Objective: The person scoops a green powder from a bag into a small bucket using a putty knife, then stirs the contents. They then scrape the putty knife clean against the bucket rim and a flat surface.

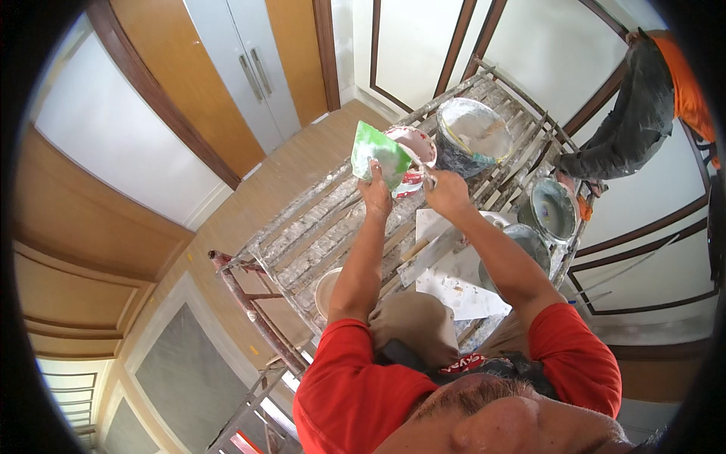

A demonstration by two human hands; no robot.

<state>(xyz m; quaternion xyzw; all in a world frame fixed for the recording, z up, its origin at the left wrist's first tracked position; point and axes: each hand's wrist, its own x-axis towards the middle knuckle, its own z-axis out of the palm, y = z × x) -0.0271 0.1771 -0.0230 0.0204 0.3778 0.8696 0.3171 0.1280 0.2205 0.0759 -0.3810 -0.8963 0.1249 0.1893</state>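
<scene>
My left hand [376,194] grips a green flat plastic spreader [366,141] from below, its face smeared with whitish paste. My right hand [448,194] is closed around a thin tool [417,160], perhaps a putty knife, whose tip meets the right edge of the green spreader. Most of that tool is hidden by my fingers. Just behind both hands stands a small red-and-white bucket [414,141] with paste on its rim. To its right is a larger dark bucket [454,155] holding pale paste.
The scaffold platform [299,250] has spattered slats with gaps. A grey bucket [554,210], another container [529,244] and a white sheet [461,291] lie around my right arm. A co-worker's dark trouser leg [631,113] is at the right. Cabinet doors [253,68] stand beyond.
</scene>
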